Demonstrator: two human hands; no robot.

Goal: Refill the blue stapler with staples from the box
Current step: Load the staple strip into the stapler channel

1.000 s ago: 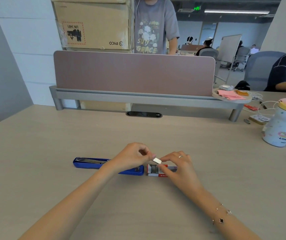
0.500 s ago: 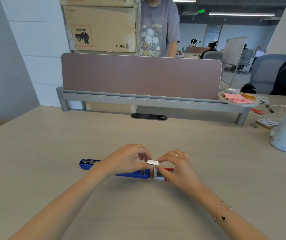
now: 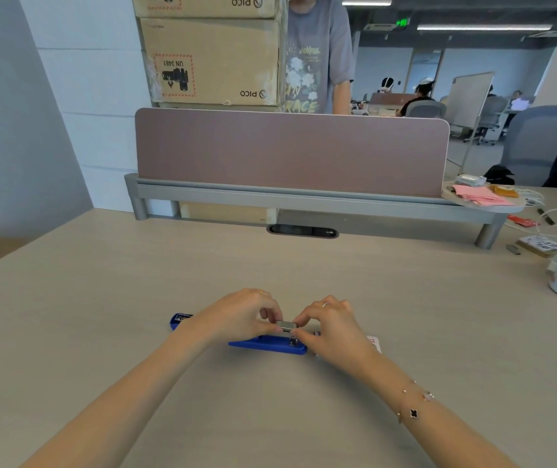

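staples held right over the open stapler

both hands pinched one staple strip (image 3: 285,325), left hand (image 3: 241,315) and right hand (image 3: 333,327) at either end. it hung just above the stapler (image 3: 267,344), apparently parallel to its left-right axis. the box (image 3: 373,342) lay under the right wrist.

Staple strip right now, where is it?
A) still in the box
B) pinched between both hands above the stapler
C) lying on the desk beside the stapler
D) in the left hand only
B: fingertips of the left hand and right hand both pinch the staple strip, just above the open blue stapler.
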